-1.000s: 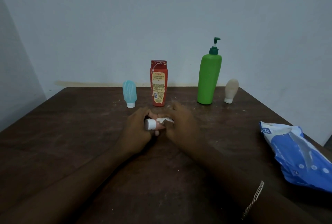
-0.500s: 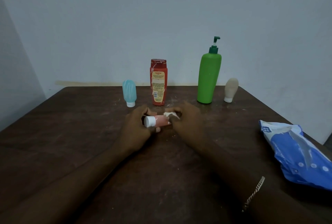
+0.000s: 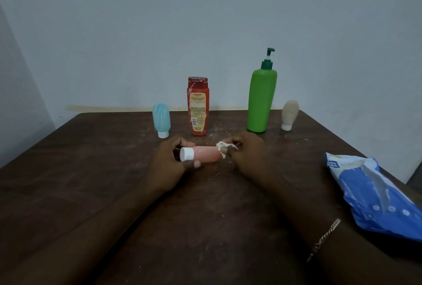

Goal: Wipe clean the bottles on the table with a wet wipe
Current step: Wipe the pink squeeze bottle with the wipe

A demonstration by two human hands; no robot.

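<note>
A small pink bottle (image 3: 206, 154) with a white cap lies sideways just above the dark wooden table (image 3: 91, 170). My left hand (image 3: 166, 166) grips it at the cap end. My right hand (image 3: 249, 154) pinches a crumpled, soiled wet wipe (image 3: 225, 146) against the bottle's far end. Behind them stand a light blue squeeze bottle (image 3: 161, 120), a red bottle (image 3: 198, 106) with a yellow label, a tall green pump bottle (image 3: 262, 99) and a beige squeeze bottle (image 3: 289, 114).
A blue and white wet wipe pack (image 3: 376, 195) lies at the table's right edge. Pale crumbs and smears dot the wood near the bottles. A plain wall runs close behind the table's far edge.
My right hand has slid the wipe rightward along the pink bottle, from near the cap to its far end, uncovering most of the pink body. My left hand kept its hold.
</note>
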